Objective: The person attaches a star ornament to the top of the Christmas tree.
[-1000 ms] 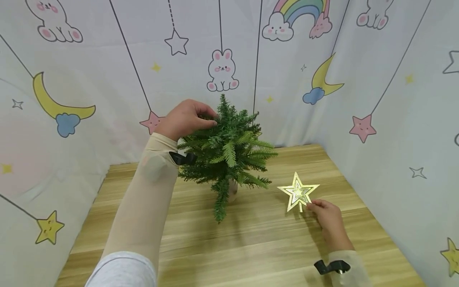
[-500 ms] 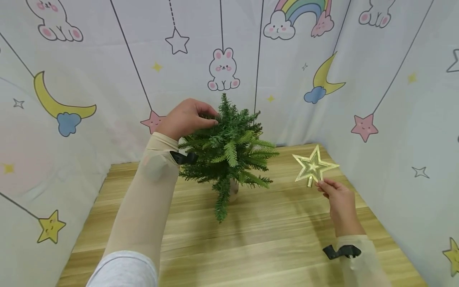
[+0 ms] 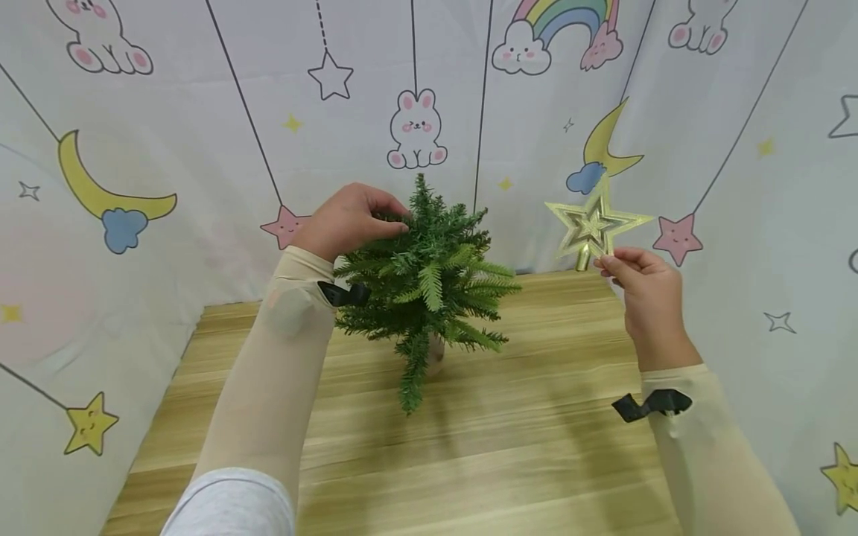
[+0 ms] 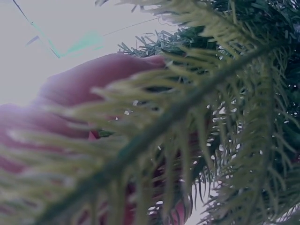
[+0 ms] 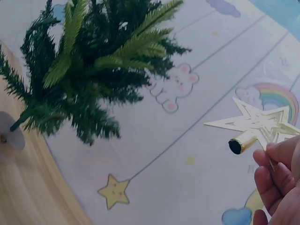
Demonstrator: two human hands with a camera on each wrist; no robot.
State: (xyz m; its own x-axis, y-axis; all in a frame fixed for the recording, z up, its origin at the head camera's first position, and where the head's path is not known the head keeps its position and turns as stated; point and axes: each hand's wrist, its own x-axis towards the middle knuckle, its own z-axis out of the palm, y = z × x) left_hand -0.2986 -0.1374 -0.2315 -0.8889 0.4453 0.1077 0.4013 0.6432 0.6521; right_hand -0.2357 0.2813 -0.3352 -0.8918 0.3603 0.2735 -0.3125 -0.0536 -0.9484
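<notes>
Right hand pinches the gold star topper by its socket stem at 3 o'clock of the small tree, looks light, thin, bendable; left hand fingers curl on upper branches at 10 o'clock.

No words, labels, brand names or numbers are showing anywhere in these views. The backdrop cloth is carrying only printed pictures of bunnies, moons, stars, clouds and a rainbow, with nothing written among them.
</notes>
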